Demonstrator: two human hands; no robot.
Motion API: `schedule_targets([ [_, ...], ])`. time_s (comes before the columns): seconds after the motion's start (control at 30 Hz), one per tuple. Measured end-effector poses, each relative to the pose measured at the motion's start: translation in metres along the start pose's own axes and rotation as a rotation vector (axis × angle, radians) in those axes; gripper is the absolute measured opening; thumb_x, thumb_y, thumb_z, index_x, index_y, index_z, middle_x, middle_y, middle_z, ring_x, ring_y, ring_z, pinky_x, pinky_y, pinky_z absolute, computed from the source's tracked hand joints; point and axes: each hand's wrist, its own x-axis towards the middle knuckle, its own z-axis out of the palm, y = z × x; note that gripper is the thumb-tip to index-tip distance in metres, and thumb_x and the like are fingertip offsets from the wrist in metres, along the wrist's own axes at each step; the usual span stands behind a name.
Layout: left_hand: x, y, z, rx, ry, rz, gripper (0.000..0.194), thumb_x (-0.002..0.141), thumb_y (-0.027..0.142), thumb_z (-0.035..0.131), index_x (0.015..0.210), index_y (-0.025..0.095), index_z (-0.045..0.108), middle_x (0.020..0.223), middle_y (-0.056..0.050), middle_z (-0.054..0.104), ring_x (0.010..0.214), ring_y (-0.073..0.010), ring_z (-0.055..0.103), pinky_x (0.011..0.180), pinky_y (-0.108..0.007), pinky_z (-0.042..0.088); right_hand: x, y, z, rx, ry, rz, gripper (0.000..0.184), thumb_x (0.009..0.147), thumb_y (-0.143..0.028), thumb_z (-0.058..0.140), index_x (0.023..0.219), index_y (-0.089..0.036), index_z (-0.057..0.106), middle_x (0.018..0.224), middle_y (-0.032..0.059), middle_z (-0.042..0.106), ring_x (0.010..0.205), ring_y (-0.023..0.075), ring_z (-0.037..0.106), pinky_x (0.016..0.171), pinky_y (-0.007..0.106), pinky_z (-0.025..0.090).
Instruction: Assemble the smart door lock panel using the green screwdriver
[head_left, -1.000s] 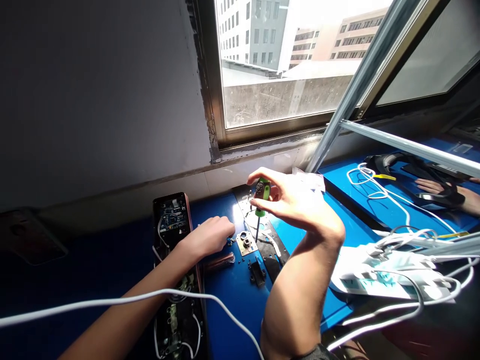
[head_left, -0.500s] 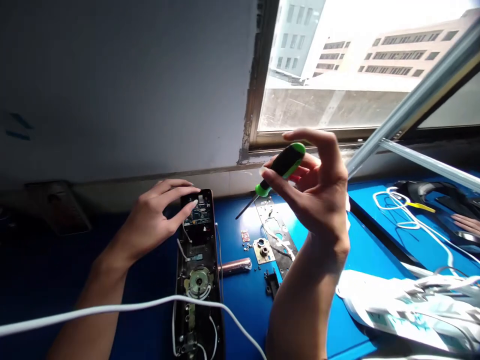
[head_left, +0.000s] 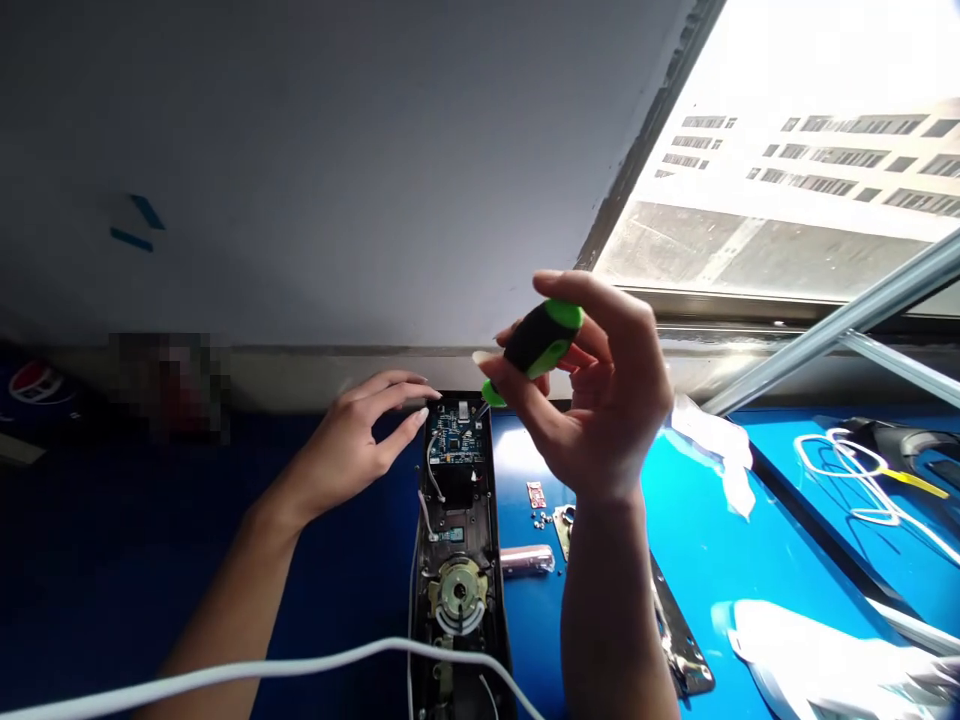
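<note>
A green-and-black screwdriver (head_left: 536, 342) is in my right hand (head_left: 611, 400), its handle between thumb and fingers. Its shaft slants down to the upper right corner of a circuit board (head_left: 454, 442); I cannot tell whether the tip touches a screw. The board sits in the far end of a long, open black housing (head_left: 480, 520). My left hand (head_left: 367, 430) grips the housing's far left corner, thumb and index finger at its edge. Closer to me, inside the housing, are a round brass-coloured part (head_left: 459, 590) and loose wires.
Right of the housing lie a small red part (head_left: 535, 494), several screws (head_left: 540, 519), a metal plate (head_left: 561, 530) and a copper-coloured cylinder (head_left: 529, 560). A white cable (head_left: 322, 663) crosses in front. Farther right are white plastic wrapping (head_left: 817, 640) and a coiled cable (head_left: 847, 480).
My right hand has brought the screwdriver left and down to the board's upper right corner. My left hand stays at the housing's far end. The view has turned left.
</note>
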Motion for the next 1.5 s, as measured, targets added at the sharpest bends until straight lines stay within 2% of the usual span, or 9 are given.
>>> schedule_targets([
  [0.1, 0.000, -0.002, 0.003, -0.056, -0.043, 0.018, 0.021, 0.103, 0.032, 0.057, 0.116, 0.026, 0.074, 0.138, -0.004, 0.066, 0.129, -0.0234, 0.063, 0.117, -0.037, 0.046, -0.001, 0.000, 0.018, 0.016, -0.016, 0.021, 0.040, 0.093, -0.029, 0.075, 0.129, -0.030, 0.059, 0.124, 0.0080, 0.071, 0.098, 0.0233, 0.075, 0.071, 0.036, 0.066],
  [0.27, 0.002, -0.010, 0.005, -0.089, -0.067, -0.008, 0.026, 0.103, 0.024, 0.051, 0.114, 0.026, 0.075, 0.145, -0.005, 0.063, 0.134, -0.0258, 0.060, 0.117, -0.039, 0.047, -0.005, 0.014, 0.047, 0.208, 0.096, -0.165, 0.037, 0.092, -0.022, 0.074, 0.127, -0.029, 0.064, 0.112, 0.0025, 0.074, 0.084, 0.0167, 0.072, 0.058, 0.030, 0.059],
  [0.4, 0.001, -0.015, 0.004, -0.119, -0.092, -0.020, 0.028, 0.103, 0.021, 0.050, 0.115, 0.025, 0.075, 0.144, -0.004, 0.064, 0.129, -0.0244, 0.063, 0.116, -0.037, 0.047, -0.006, 0.018, 0.057, 0.190, 0.047, -0.155, 0.035, 0.093, -0.025, 0.073, 0.127, -0.026, 0.065, 0.105, 0.0020, 0.074, 0.070, 0.0118, 0.065, 0.057, 0.029, 0.058],
  [0.67, -0.001, -0.012, 0.005, -0.299, -0.196, -0.068, 0.024, 0.101, 0.030, 0.057, 0.113, 0.023, 0.077, 0.144, -0.006, 0.066, 0.128, -0.0280, 0.065, 0.103, -0.035, 0.058, -0.007, 0.016, 0.057, 0.148, 0.037, -0.138, 0.038, 0.091, -0.024, 0.076, 0.127, -0.027, 0.064, 0.113, 0.0017, 0.072, 0.070, 0.0093, 0.062, 0.060, 0.027, 0.058],
  [0.83, -0.005, -0.018, 0.006, -0.347, -0.233, -0.058, 0.021, 0.101, 0.034, 0.060, 0.110, 0.026, 0.078, 0.147, -0.005, 0.064, 0.136, -0.0301, 0.061, 0.111, -0.040, 0.055, -0.007, 0.014, 0.058, 0.055, -0.014, -0.178, 0.042, 0.091, -0.035, 0.078, 0.130, -0.027, 0.062, 0.112, 0.0017, 0.072, 0.075, 0.0092, 0.066, 0.062, 0.023, 0.060],
  [1.0, -0.005, -0.018, 0.006, -0.345, -0.261, -0.062, 0.019, 0.100, 0.035, 0.062, 0.110, 0.029, 0.078, 0.151, -0.001, 0.061, 0.133, -0.0284, 0.064, 0.111, -0.039, 0.055, -0.006, 0.012, 0.059, -0.053, 0.040, -0.165, 0.045, 0.083, -0.042, 0.086, 0.119, -0.025, 0.063, 0.104, 0.0014, 0.074, 0.085, 0.0138, 0.071, 0.068, 0.025, 0.061],
  [1.1, -0.005, -0.019, 0.007, -0.319, -0.253, -0.067, 0.018, 0.099, 0.034, 0.064, 0.108, 0.029, 0.079, 0.145, -0.002, 0.065, 0.126, -0.0276, 0.067, 0.109, -0.039, 0.055, -0.005, 0.012, 0.055, -0.027, 0.042, -0.161, 0.044, 0.085, -0.038, 0.085, 0.120, -0.025, 0.063, 0.108, 0.0021, 0.074, 0.086, 0.0134, 0.071, 0.070, 0.025, 0.061],
  [1.23, -0.003, -0.018, 0.005, -0.290, -0.242, -0.021, 0.019, 0.097, 0.030, 0.064, 0.107, 0.028, 0.080, 0.154, -0.002, 0.058, 0.132, -0.0277, 0.062, 0.116, -0.038, 0.050, -0.005, 0.013, 0.047, -0.004, -0.074, -0.203, 0.049, 0.091, -0.022, 0.076, 0.136, -0.026, 0.058, 0.113, 0.0015, 0.074, 0.080, 0.0100, 0.068, 0.070, 0.024, 0.060],
  [1.5, -0.003, -0.018, 0.006, -0.288, -0.233, -0.051, 0.025, 0.100, 0.032, 0.059, 0.109, 0.026, 0.081, 0.161, -0.001, 0.050, 0.146, -0.0306, 0.051, 0.122, -0.042, 0.044, -0.007, 0.006, 0.048, -0.219, 0.037, -0.262, 0.039, 0.085, -0.033, 0.086, 0.118, -0.025, 0.067, 0.083, -0.0043, 0.069, 0.065, 0.0083, 0.062, 0.062, 0.022, 0.052],
])
